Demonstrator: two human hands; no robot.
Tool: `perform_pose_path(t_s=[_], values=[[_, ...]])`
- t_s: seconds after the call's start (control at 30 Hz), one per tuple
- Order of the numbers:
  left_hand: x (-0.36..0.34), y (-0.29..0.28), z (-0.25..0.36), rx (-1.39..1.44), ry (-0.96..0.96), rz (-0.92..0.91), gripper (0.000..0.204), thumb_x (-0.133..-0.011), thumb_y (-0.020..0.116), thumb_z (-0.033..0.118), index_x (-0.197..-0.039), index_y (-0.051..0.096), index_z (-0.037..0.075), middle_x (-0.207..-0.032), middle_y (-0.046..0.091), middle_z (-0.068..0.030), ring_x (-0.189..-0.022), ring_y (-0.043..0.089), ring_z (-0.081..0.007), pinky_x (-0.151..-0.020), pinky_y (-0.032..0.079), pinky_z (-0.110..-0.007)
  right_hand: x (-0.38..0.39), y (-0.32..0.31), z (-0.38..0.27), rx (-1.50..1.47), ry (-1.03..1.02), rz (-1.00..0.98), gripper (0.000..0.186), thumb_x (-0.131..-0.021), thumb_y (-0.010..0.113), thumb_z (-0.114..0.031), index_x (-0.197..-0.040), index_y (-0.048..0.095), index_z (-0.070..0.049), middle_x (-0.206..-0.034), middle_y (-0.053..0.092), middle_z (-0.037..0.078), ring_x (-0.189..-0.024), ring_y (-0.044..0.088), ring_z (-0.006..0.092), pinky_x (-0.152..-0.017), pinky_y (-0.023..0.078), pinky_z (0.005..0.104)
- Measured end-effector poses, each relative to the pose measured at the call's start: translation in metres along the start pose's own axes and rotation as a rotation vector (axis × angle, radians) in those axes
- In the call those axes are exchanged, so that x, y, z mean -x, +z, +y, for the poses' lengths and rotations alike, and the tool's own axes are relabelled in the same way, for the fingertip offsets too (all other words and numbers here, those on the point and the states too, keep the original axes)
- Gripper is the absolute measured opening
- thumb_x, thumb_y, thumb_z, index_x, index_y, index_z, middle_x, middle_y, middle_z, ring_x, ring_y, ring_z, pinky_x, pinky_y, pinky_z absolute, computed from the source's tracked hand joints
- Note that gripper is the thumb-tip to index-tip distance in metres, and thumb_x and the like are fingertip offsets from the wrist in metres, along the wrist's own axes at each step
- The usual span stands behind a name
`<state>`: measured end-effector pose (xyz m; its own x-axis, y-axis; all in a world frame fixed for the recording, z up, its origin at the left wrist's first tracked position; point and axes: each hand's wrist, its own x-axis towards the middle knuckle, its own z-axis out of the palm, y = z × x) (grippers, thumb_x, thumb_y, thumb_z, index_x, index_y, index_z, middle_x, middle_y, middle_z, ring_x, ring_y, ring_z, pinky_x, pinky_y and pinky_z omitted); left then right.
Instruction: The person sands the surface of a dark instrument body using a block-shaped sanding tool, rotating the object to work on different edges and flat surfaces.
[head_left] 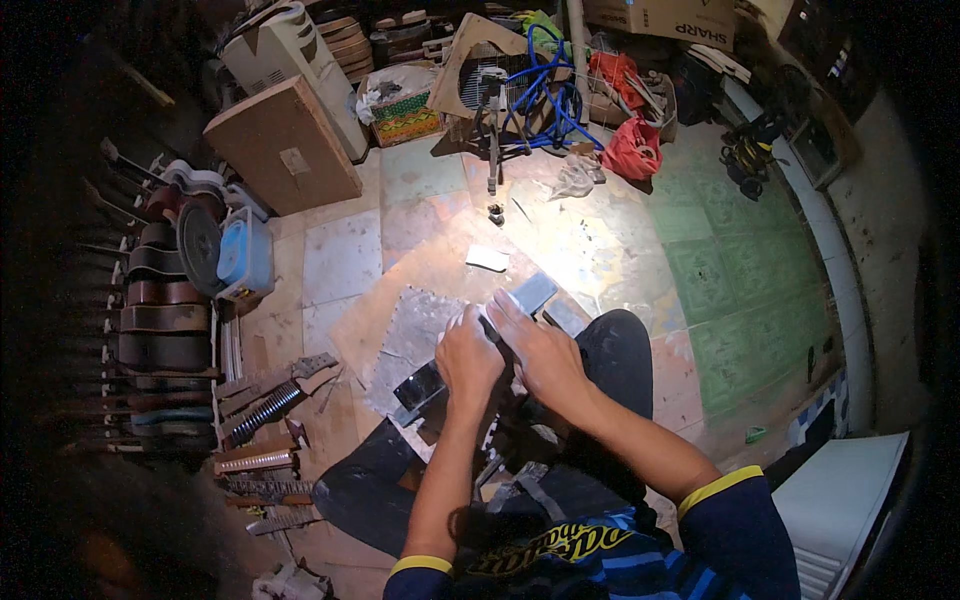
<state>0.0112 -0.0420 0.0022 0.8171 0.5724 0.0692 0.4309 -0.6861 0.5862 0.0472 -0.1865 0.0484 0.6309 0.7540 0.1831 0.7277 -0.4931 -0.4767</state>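
Note:
Side by side in front of my crossed legs, both my hands grip a long dark block that lies slantwise. My left hand [468, 358] is closed over its middle, and the glossy black end [421, 385] sticks out at the lower left. My right hand [540, 350] is closed beside it, fingers pointing away from me. A flat grey-blue bar [535, 291] shows past my right fingertips, its other tip below the black end. Whether block and bar are joined is hidden. Under them lies a worn grey sheet [405, 335].
A white piece [487, 259] lies ahead on the tiled floor. At left are guitar necks [270, 410], a row of guitar bodies [165, 320] and a blue container [245, 255]. A lamp stand [493, 150], blue hose [550, 90] and red bags [632, 150] sit farther back.

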Motion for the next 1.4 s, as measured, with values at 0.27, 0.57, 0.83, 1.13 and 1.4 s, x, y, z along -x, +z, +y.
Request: perform_pose_path(t_s=[0.27, 0.57, 0.83, 1.13, 1.4], values=[[-0.005, -0.001, -0.003, 0.014, 0.008, 0.012, 0.039, -0.087, 0.067, 0.021, -0.120, 0.065, -0.001, -0.101, 0.070, -0.0257, -0.097, 0.067, -0.0440, -0.087, 0.052, -0.052, -0.021, -0.002, -0.005, 0.134, -0.044, -0.027, 0.073, -0.079, 0.063, 0.000, -0.149, 0.049, -0.009, -0.156, 0.048, 0.015, -0.090, 0.070, 0.0380, -0.079, 0.058, 0.0446], [-0.008, -0.005, -0.003, 0.068, -0.004, 0.000, 0.033, -0.090, 0.064, 0.020, -0.116, 0.066, 0.000, -0.102, 0.070, -0.0263, -0.098, 0.068, -0.0468, -0.086, 0.053, -0.055, -0.019, 0.006, -0.002, 0.203, -0.025, -0.035, 0.076, -0.077, 0.062, 0.003, -0.151, 0.048, -0.010, -0.157, 0.047, 0.014, -0.089, 0.071, 0.0362, -0.077, 0.058, 0.0443], [-0.008, -0.003, -0.006, 0.004, -0.007, -0.022, 0.030, -0.088, 0.066, 0.018, -0.113, 0.066, 0.001, -0.100, 0.070, -0.0266, -0.098, 0.067, -0.0477, -0.086, 0.053, -0.055, -0.017, 0.000, -0.006, 0.077, 0.010, -0.039, 0.069, -0.081, 0.056, 0.004, -0.149, 0.049, -0.009, -0.156, 0.048, 0.014, -0.096, 0.069, 0.0378, -0.083, 0.057, 0.0473], [-0.007, -0.004, -0.002, 0.030, 0.001, -0.021, 0.029, -0.086, 0.064, 0.013, -0.113, 0.066, 0.002, -0.099, 0.069, -0.0252, -0.097, 0.067, -0.0460, -0.085, 0.053, -0.053, -0.018, 0.004, 0.004, -0.053, 0.016, -0.031, 0.074, -0.080, 0.060, 0.004, -0.151, 0.047, -0.012, -0.157, 0.046, 0.015, -0.108, 0.067, 0.0412, -0.092, 0.056, 0.0483], [-0.007, -0.001, -0.003, 0.044, -0.024, 0.010, 0.027, -0.089, 0.067, 0.023, -0.105, 0.066, 0.001, -0.102, 0.070, -0.0279, -0.097, 0.067, -0.0486, -0.085, 0.053, -0.055, -0.021, 0.005, 0.010, -0.060, -0.019, -0.022, 0.075, -0.079, 0.061, 0.004, -0.151, 0.046, -0.011, -0.157, 0.046, 0.014, -0.108, 0.066, 0.0419, -0.091, 0.056, 0.0480]])
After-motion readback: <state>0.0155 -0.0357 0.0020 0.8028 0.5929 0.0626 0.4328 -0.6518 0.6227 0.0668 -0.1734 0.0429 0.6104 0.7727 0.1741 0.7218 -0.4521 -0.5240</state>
